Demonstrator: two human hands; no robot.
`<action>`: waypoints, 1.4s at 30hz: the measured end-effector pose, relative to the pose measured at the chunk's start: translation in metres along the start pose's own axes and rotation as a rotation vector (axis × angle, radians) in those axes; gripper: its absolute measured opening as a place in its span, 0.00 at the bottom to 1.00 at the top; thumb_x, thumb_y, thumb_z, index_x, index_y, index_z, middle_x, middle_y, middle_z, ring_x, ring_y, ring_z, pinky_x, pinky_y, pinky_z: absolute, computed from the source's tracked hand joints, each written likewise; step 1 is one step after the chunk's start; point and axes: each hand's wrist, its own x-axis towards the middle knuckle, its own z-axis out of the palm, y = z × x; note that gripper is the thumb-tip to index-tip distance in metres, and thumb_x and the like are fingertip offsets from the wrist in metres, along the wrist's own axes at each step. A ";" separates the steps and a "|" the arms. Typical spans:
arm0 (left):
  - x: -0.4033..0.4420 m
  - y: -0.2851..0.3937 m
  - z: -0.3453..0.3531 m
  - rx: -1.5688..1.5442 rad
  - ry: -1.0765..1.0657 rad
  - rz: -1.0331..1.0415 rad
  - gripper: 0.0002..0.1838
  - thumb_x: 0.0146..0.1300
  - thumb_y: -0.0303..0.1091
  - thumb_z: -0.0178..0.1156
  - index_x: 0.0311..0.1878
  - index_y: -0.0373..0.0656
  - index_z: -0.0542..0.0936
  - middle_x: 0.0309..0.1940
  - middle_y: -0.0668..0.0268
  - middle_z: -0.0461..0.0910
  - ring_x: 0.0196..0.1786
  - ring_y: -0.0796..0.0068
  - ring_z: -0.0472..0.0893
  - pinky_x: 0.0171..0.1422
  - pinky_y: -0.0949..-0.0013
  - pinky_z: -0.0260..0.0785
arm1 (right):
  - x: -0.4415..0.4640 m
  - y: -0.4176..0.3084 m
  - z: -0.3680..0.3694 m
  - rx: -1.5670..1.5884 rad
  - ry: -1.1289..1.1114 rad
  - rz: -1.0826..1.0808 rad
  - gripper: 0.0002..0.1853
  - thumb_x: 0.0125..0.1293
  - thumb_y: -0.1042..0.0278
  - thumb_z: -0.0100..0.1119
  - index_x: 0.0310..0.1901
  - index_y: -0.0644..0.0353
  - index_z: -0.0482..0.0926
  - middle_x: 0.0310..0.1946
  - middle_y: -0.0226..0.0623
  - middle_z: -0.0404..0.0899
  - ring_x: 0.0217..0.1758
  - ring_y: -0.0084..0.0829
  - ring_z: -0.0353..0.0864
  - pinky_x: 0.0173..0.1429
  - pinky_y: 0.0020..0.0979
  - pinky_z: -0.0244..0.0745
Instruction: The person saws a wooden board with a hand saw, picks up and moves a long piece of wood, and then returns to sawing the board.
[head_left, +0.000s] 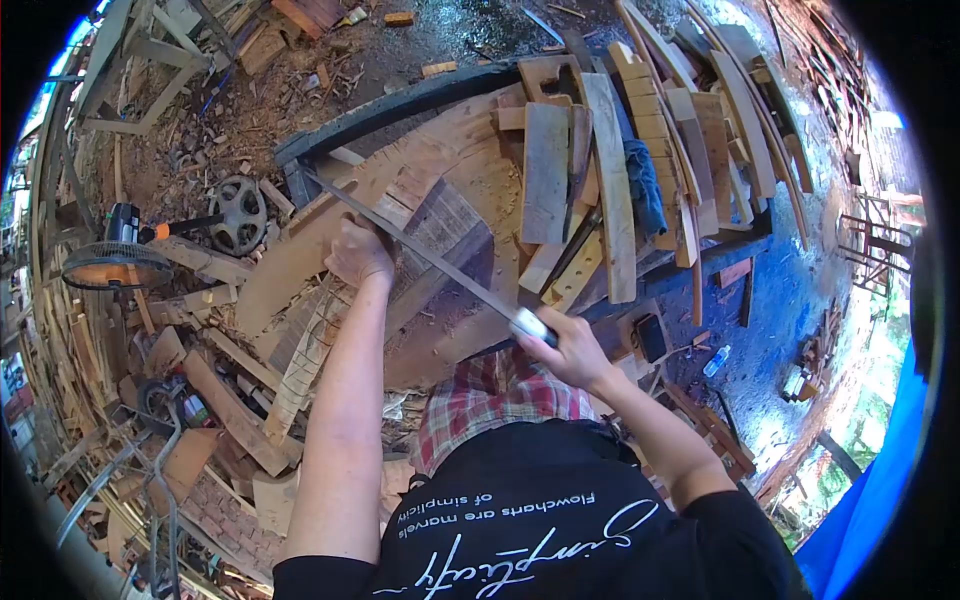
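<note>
In my right hand (572, 348) is the pale handle of a handsaw (425, 252). Its long, narrow blade runs up and left across the workbench, seen nearly edge-on. My left hand (360, 252), fingers curled, grips a wooden board (308, 345) beside the blade. Dark curved lines mark the lower part of this board. A wide grey-brown plank (440, 235) lies beneath the blade, to the right of my left hand. The fingertips of my left hand are hidden from above.
Planks and offcuts (545, 170) are stacked on the bench's right side, with a blue cloth (643, 185) among them. A fan (118, 262) and a spoked wheel (238, 213) stand left. A phone (650, 338) and a bottle (716, 361) lie to the right. Scrap wood covers the ground.
</note>
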 end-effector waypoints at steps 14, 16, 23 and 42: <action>0.001 0.002 -0.003 0.071 0.011 -0.014 0.18 0.63 0.47 0.46 0.33 0.47 0.81 0.26 0.55 0.82 0.34 0.55 0.82 0.40 0.54 0.66 | 0.006 0.001 -0.001 0.078 -0.047 0.007 0.26 0.61 0.43 0.53 0.38 0.65 0.77 0.26 0.52 0.78 0.32 0.50 0.80 0.38 0.41 0.73; 0.001 0.000 -0.001 0.115 0.023 0.012 0.18 0.63 0.48 0.46 0.34 0.48 0.81 0.26 0.55 0.82 0.34 0.55 0.82 0.40 0.55 0.66 | 0.006 0.001 0.001 0.089 -0.068 0.049 0.25 0.62 0.45 0.54 0.40 0.64 0.78 0.26 0.51 0.78 0.32 0.48 0.81 0.39 0.41 0.74; 0.001 -0.001 -0.006 0.028 -0.002 0.003 0.18 0.64 0.47 0.45 0.34 0.47 0.81 0.27 0.54 0.82 0.34 0.53 0.82 0.41 0.54 0.67 | 0.069 -0.009 0.031 -0.050 -0.006 -0.158 0.26 0.61 0.43 0.55 0.38 0.65 0.77 0.27 0.52 0.78 0.33 0.49 0.80 0.37 0.42 0.72; 0.000 0.003 -0.006 0.061 0.036 0.002 0.16 0.63 0.45 0.46 0.33 0.46 0.79 0.26 0.55 0.81 0.33 0.53 0.81 0.39 0.52 0.68 | 0.006 -0.001 -0.003 0.109 -0.048 0.029 0.26 0.61 0.42 0.53 0.36 0.64 0.76 0.29 0.53 0.79 0.34 0.52 0.80 0.39 0.43 0.73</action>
